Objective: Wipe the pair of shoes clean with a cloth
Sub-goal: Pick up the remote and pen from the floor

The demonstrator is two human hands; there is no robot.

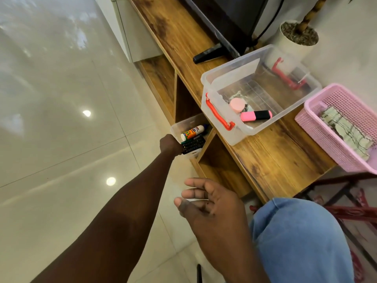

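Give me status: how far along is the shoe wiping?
Done: nothing visible; no shoes or cloth in view. In hand: left hand reaches into the small clear bin in the wooden shelf unit, by a black remote; its grip is hidden. Right hand hangs open, empty. Left: fetch cloth and shoes, wipe both.

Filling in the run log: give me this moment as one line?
phase: pre-wipe | left hand: grips rim of small clear bin | right hand: open, holds nothing | shoes, cloth: not in view
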